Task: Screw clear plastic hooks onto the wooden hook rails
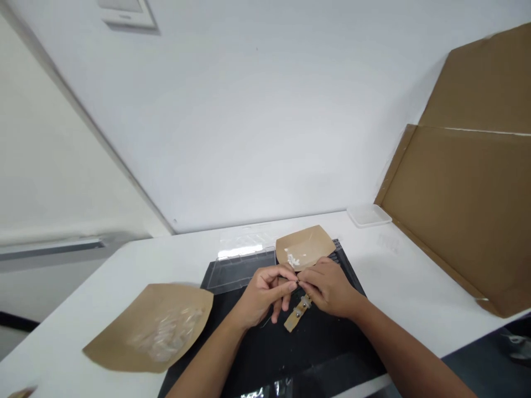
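Observation:
Over the black mat (332, 354), my left hand (269, 290) and my right hand (326, 284) meet with their fingertips pinched together. Between the fingertips is something tiny and dark, too small to name. Just below the hands lies a narrow wooden strip (292, 321) with small metal and clear fittings on it; its upper end passes under my right hand. Behind the hands a brown paper tray (307, 243) holds small white pieces (292, 260).
To the left, another brown paper tray (124, 326) contains clear plastic bits (170, 334). A transparent lid or sheet (243, 271) lies behind my left hand. A white shallow container (369, 215) sits near the wall, and a cardboard panel (460, 204) stands at the right.

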Tool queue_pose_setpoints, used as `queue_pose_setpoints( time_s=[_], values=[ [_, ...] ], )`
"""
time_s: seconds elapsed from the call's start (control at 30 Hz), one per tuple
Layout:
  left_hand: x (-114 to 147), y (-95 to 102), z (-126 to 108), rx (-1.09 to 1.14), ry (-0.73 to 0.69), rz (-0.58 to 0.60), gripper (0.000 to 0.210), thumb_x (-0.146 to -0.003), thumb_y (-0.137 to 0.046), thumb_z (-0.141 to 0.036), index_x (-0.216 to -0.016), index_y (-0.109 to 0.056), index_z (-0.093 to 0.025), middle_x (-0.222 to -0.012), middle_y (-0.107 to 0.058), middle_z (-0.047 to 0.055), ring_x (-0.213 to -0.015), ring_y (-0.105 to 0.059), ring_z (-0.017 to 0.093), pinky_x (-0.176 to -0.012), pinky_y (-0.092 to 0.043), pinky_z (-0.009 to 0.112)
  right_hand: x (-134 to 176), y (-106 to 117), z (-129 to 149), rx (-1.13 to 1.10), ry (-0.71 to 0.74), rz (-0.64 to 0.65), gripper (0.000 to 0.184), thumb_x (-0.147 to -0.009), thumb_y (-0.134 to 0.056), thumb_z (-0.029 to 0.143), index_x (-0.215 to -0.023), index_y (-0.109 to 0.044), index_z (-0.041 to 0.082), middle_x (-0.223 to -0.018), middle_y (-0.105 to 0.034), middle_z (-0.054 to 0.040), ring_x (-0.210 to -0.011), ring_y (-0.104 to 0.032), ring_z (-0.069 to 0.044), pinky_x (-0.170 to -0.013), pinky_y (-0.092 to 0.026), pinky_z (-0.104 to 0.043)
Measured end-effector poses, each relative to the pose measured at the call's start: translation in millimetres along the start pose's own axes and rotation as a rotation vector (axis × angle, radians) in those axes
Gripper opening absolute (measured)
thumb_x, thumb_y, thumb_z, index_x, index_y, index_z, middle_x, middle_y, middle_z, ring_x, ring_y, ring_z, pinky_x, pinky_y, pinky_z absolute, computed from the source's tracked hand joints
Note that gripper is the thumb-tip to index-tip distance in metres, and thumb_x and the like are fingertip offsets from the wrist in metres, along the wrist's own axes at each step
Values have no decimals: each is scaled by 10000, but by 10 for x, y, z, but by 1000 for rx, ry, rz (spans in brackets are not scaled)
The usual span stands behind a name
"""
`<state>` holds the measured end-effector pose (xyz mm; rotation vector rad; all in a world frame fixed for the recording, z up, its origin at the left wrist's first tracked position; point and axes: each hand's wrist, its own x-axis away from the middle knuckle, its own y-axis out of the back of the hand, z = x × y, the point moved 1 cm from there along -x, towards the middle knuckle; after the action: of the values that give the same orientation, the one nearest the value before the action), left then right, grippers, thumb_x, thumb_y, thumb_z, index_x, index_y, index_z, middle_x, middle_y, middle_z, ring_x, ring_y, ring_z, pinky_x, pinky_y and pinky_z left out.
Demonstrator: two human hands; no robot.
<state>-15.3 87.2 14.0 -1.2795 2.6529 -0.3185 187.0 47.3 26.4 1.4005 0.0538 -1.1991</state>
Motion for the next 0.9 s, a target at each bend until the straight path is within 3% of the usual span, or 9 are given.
queue_pose_setpoints(
  time_s=[0.27, 0.5, 0.63, 0.73, 0.9],
  values=[
    [43, 60, -140, -240, -80, 72, 258, -881, -863, -346, -879, -756, -111, -892, -636, 31, -523, -659, 82, -363, -550, 146, 2, 46, 26, 189, 103, 36, 247, -1082, -514, 214, -864, -627, 195, -699, -639, 19, -650, -539, -133, -741, -293, -319],
    [22, 40, -98, -488, -319, -79, 192, -952, -780, -341, -929, -809, -153, -980, -665, 64, -560, -701, 90, -459, -621, 177, -2, 34, -35, 286, 89, -36, 261, -1085, -509, 188, -843, -607, 191, -710, -675, 19, -661, -554, -129, -736, -290, -333],
    [32, -52, -38, -489, -366, -139, 173, -981, -742, -325, -983, -809, -165, -1056, -657, 80, -579, -723, 104, -417, -599, 176, 16, 16, -61, 270, 3, -53, 228, -1096, -511, 223, -914, -646, 195, -765, -725, 1, -700, -593, -147, -754, -297, -344],
    [41, -81, -38, -434, -354, -108, 190, -978, -744, -326, -1072, -802, -171, -1088, -656, 93, -610, -744, 135, -376, -593, 195, 21, 8, -51, 229, -46, -50, 224, -1104, -497, 242, -956, -661, 200, -793, -745, -5, -700, -603, -154, -761, -299, -343],
    [28, -41, -88, -363, -327, -62, 191, -980, -744, -330, -1021, -801, -153, -997, -671, 86, -652, -762, 179, -342, -589, 208, 16, 9, -20, 188, -30, -53, 237, -1106, -481, 236, -960, -664, 201, -810, -760, -13, -715, -618, -155, -790, -304, -342]
  ],
)
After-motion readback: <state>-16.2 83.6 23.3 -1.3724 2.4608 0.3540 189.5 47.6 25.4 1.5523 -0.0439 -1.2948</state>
